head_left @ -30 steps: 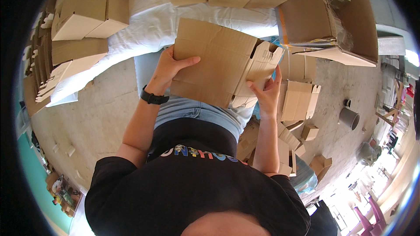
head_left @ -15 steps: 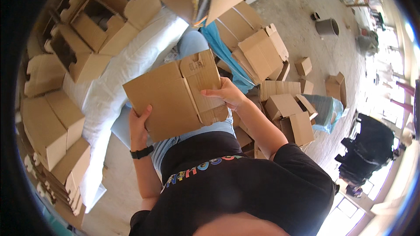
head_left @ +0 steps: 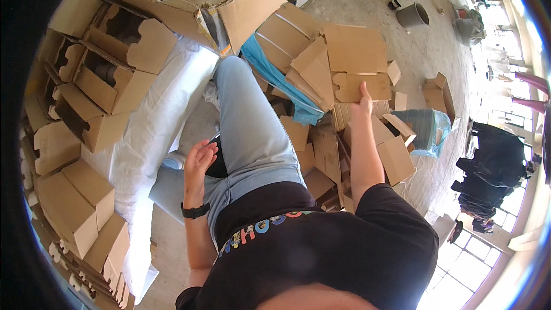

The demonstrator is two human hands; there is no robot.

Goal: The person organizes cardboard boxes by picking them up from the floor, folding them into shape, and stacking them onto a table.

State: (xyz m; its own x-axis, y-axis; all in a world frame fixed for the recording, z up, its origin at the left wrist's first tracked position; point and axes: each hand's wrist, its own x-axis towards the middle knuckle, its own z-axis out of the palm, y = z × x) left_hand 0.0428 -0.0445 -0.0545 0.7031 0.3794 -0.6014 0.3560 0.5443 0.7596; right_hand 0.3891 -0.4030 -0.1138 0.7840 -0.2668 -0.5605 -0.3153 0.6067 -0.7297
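Observation:
My right hand (head_left: pixel 363 102) reaches out to the right and grips the near edge of a flattened cardboard box (head_left: pixel 356 49), thumb on top of its creased flap. The flat box is over a heap of other cardboard (head_left: pixel 313 72) beside a blue plastic sheet (head_left: pixel 281 80). My left hand (head_left: pixel 199 158) hovers empty by my left thigh, its fingers loosely bent and apart. A black band (head_left: pixel 196 211) circles that wrist.
To my left, open cardboard boxes (head_left: pixel 109 74) stand past a long white wrapped roll (head_left: pixel 146 132). A big open carton (head_left: pixel 258 0) is ahead. Small boxes (head_left: pixel 396 161), a plastic-wrapped bundle (head_left: pixel 425 132) and a grey bucket (head_left: pixel 413 15) are on the right.
Before, both hands held the flattened box over my lap. My left hand has let go, and my right hand has carried the box to the right, over the cardboard heap.

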